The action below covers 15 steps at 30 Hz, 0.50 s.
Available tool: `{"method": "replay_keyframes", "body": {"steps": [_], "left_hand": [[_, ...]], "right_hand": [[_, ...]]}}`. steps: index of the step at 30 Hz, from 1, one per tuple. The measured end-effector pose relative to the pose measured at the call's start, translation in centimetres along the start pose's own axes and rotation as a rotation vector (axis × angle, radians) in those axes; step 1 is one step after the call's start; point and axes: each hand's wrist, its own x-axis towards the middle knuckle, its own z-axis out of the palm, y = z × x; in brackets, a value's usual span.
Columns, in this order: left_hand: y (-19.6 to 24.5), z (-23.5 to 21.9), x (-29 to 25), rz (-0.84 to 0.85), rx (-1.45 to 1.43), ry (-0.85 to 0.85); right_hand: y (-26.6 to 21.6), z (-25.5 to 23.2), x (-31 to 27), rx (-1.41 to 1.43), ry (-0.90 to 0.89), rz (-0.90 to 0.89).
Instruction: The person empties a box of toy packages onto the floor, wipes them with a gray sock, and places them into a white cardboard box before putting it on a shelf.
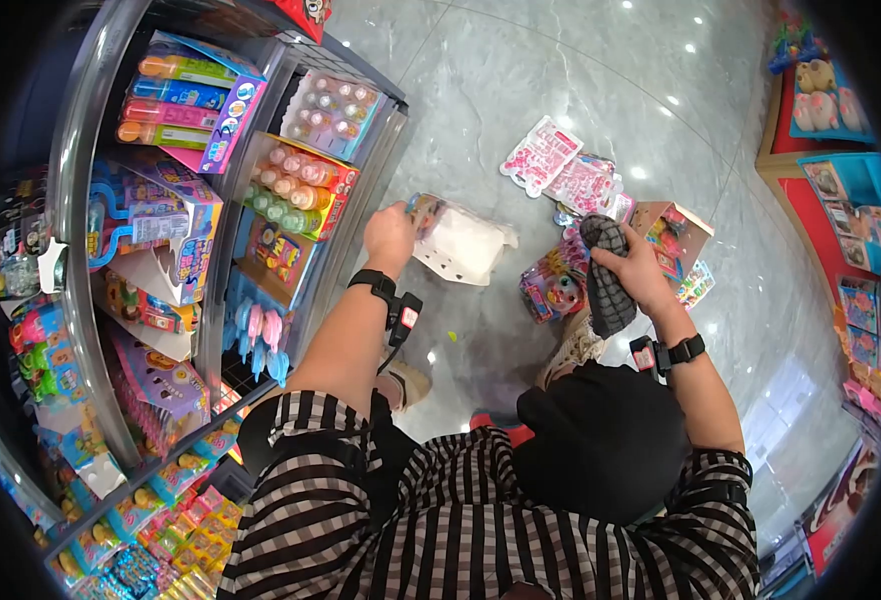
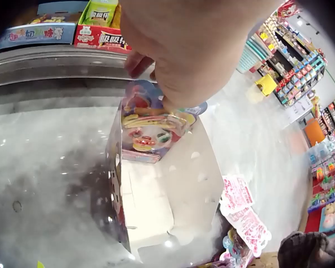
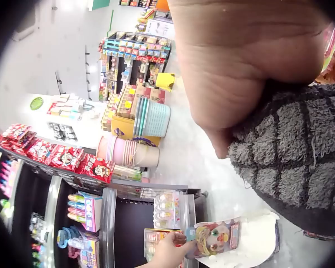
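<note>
My left hand (image 1: 391, 238) grips the printed end panel of a white cardboard display box (image 1: 461, 245) held over the floor. In the left wrist view, the bare white inside of this box (image 2: 148, 192) shows, with a colourful cartoon-printed panel (image 2: 148, 137) under the fingers of my left hand (image 2: 184, 61). My right hand (image 1: 641, 268) holds a grey checked cloth (image 1: 613, 280), which hangs down from it. Up close in the right wrist view, the cloth (image 3: 296, 151) looks like thick terry, bunched under the thumb side of my right hand (image 3: 251, 72).
Glass-edged shelves with candy boxes (image 1: 306, 185) rise at the left. On the floor lie pink-white packets (image 1: 543, 158), a colourful bag (image 1: 556, 283) and an open carton (image 1: 686, 235), close by my right hand. A red-edged shelf (image 1: 811, 215) stands at the right.
</note>
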Motion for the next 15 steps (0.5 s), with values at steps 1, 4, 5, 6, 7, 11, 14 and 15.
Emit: {"method": "replay_keyframes", "body": {"steps": [1,4,5,6,7,11,14,15], "left_hand": [[0.3,0.0,-0.3,0.023,-0.015,0.002],[1.2,0.6,-0.8,0.046,-0.028,-0.028],[1.5,0.9,-0.9,0.042,-0.017,-0.047],[1.8,1.1,-1.1,0.043,-0.024,-0.052],[1.9,1.1,-1.3,0.024,-0.057,-0.051],[2.2,0.4,-2.5,0.031,-0.12,-0.006],[1.3,0.9,-2.7,0.045,-0.164,0.027],[1.3,0.7,-3.0,0.048,-0.164,0.029]], "right_hand": [[0.2,-0.1,0.1,0.004,-0.006,0.024],[1.9,-1.2,-0.2,-0.083,-0.013,0.06],[2.4,-1.6,-0.3,-0.168,-0.021,0.059],[2.1,-1.8,-0.8,-0.174,-0.018,0.064],[1.5,-1.9,-1.5,-0.342,-0.114,0.062],[6.7,-1.2,-2.9,-0.492,-0.195,0.003],[7.1,-0.4,-3.0,-0.338,-0.205,0.178],[8.0,-0.1,-2.9,-0.268,-0.169,0.21]]}}
